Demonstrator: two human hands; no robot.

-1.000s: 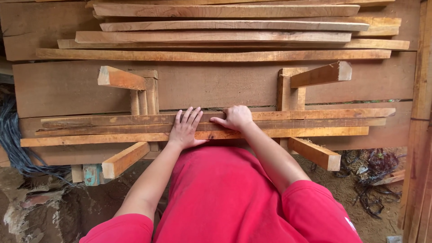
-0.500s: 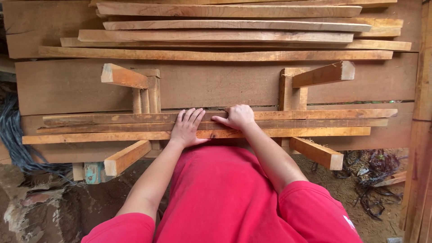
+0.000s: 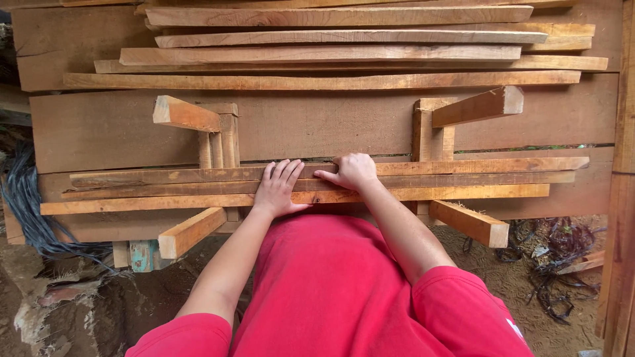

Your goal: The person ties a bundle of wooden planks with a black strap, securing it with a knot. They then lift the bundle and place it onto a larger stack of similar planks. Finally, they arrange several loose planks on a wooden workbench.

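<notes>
Our left hand (image 3: 278, 190) lies flat, fingers spread, on the slats (image 3: 463, 178); our right hand (image 3: 352, 172) curls over the far slat's edge. Slats run left-right across both trestles (image 3: 433, 132), just ahead.

Three long thin slats (image 3: 463, 178) lie side by side in front (two hands rest on them). Four short blocks (image 3: 187, 113) stick out, two far and two near. About six more slats (image 3: 331, 80) sit stacked at the back.
</notes>
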